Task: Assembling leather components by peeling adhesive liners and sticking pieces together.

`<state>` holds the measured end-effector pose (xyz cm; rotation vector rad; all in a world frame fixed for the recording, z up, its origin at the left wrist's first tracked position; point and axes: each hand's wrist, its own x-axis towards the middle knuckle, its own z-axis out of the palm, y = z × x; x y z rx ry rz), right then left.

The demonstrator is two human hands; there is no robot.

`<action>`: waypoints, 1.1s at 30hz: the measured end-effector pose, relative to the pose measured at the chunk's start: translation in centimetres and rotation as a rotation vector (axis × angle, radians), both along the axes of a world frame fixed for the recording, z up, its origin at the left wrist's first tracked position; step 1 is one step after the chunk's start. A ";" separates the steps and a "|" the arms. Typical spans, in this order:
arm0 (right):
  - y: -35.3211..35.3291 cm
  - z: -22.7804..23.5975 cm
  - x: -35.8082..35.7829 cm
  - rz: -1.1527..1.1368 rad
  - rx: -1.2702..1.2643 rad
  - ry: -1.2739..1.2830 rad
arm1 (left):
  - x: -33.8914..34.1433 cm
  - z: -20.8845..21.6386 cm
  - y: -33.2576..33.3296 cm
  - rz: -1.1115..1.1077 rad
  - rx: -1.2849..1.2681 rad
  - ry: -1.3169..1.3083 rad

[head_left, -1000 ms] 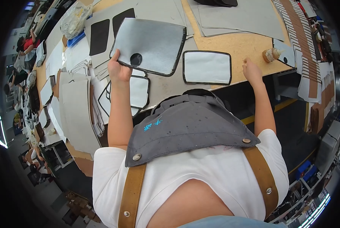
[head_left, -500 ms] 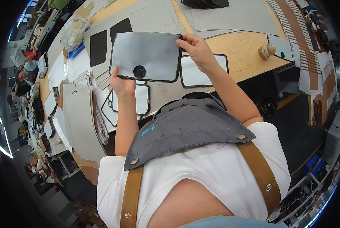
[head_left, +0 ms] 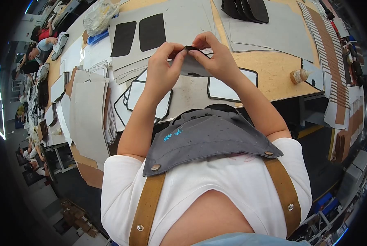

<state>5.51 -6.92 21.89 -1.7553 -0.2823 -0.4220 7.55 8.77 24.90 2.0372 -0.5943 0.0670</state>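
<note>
A grey panel with black edging [head_left: 195, 66] is tilted up in front of me, so only a narrow part of its face shows. My left hand [head_left: 164, 67] pinches its raised black edge. Close beside it, my right hand [head_left: 219, 60] grips the same edge, thumb and fingers pressed together. Beneath the right wrist, a pale panel with a black border [head_left: 228, 87] lies on the table. Several similar black-bordered panels [head_left: 146, 95] overlap by the left forearm. Beyond the left hand are two black rounded-corner pieces [head_left: 124, 39] on grey board.
A pile of grey board sheets [head_left: 87, 112] stands at the left. A plastic bag [head_left: 100, 17] sits by a blue tray [head_left: 97, 38]. Black pieces [head_left: 246, 10] are stacked at the back on large grey sheets [head_left: 273, 37]. A small bottle [head_left: 299, 76] stands right. People work far left.
The panel has turned from facing me broadly to a steep tilt. My left hand has moved up from its lower left corner to the black edge, near my right hand.
</note>
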 end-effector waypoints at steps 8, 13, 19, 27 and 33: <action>0.3 -0.1 0.1 -0.283 -0.475 -0.491 | -0.6 0.2 -0.8 0.080 -0.041 0.010; 0.4 0.2 -0.1 -0.297 -0.490 -0.456 | -0.8 -0.1 -1.1 0.059 -0.051 -0.116; 0.6 0.4 -0.3 -0.257 -0.469 -0.391 | -1.4 0.2 -1.2 0.056 0.005 -0.196; -1.4 0.9 0.0 -0.261 -0.361 -0.289 | -1.6 1.3 -0.7 0.155 0.104 -0.037; 0.5 1.0 -1.0 -0.174 -0.360 -0.243 | -1.4 1.0 -1.0 0.127 0.034 -0.002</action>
